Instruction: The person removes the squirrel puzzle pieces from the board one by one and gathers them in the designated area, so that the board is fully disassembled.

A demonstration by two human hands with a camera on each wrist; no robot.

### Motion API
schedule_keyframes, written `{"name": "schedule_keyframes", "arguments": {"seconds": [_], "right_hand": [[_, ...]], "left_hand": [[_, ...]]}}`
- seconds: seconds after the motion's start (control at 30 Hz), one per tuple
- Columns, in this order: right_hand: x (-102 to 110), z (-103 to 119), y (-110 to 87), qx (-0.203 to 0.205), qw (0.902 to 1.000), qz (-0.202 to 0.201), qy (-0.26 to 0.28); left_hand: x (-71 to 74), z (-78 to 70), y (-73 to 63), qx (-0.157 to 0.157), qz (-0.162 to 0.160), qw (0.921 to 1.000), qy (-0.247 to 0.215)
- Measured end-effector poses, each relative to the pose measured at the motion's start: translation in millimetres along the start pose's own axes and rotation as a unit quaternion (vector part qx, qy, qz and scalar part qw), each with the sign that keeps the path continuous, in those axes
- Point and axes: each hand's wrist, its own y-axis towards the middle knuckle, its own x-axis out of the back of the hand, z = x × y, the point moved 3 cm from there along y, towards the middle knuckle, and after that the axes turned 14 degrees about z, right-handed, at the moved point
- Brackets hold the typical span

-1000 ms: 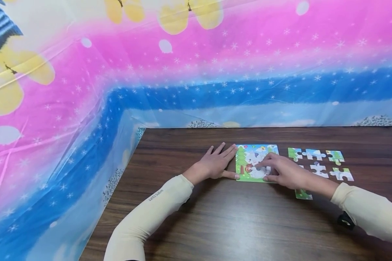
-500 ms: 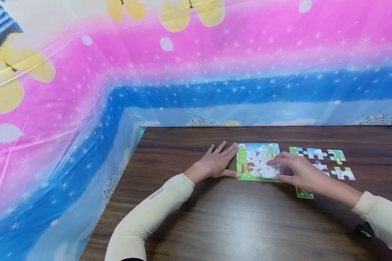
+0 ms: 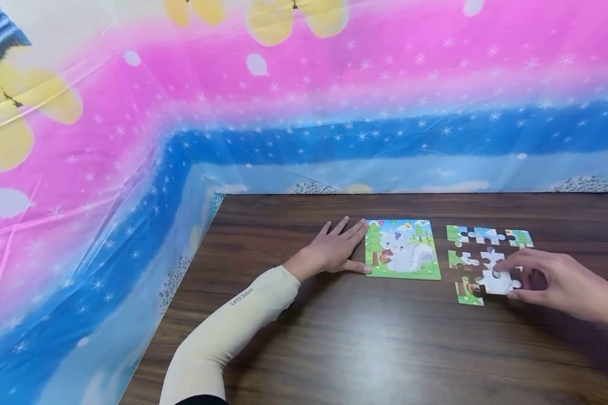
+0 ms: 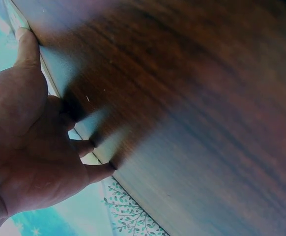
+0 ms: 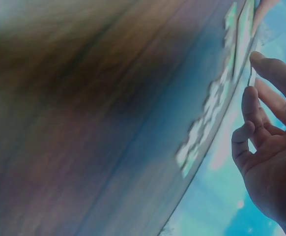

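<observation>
My left hand [image 3: 329, 251] lies spread on the table, its index fingertip and thumb tip at the left edge of a puzzle board [image 3: 404, 247] with a grey-white cartoon animal among green trees. In the left wrist view the fingers of that hand [image 4: 30, 137] are straight. Over at the right, my right hand [image 3: 562, 279] pinches a mostly white puzzle piece [image 3: 497, 283] between thumb and fingers, low beside the loose pieces. From the right wrist, the piece [image 5: 252, 77] shows edge-on as a thin pale sliver at the fingertips.
Several loose puzzle pieces lie in rough rows right of the board, among them a green corner piece [image 3: 469, 291] and a top right piece [image 3: 519, 237]. The dark wood table [image 3: 334, 337] ends at a patterned cloth backdrop [image 3: 334, 140].
My right hand has moved right, off the board to the loose pieces, carrying the white puzzle piece. The board's whole picture now shows. My left hand has stayed in place.
</observation>
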Motion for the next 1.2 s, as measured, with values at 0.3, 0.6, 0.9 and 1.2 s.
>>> {"name": "schedule_keyframes", "arguments": {"seconds": [0.3, 0.6, 0.9, 1.2], "right_hand": [[-13, -13, -16.3, -0.071, 0.9953, 0.063, -0.016], [-20, -16, -20.2, -0.070, 0.9943, 0.061, -0.052], [-10, -11, -5.3, -0.124, 0.9823, 0.117, -0.078], [2, 28, 47.0, -0.098, 0.9909, 0.090, -0.019]], "left_hand": [[-0.8, -0.2, 1.2, -0.002, -0.003, 1.0000, 0.001], [1.3, -2.5, 4.9, 0.001, 0.002, 1.0000, 0.005], [2.4, -1.3, 3.5, 0.002, 0.002, 1.0000, 0.001], [0.7, 0.6, 1.0, -0.001, 0.002, 1.0000, -0.007]]}}
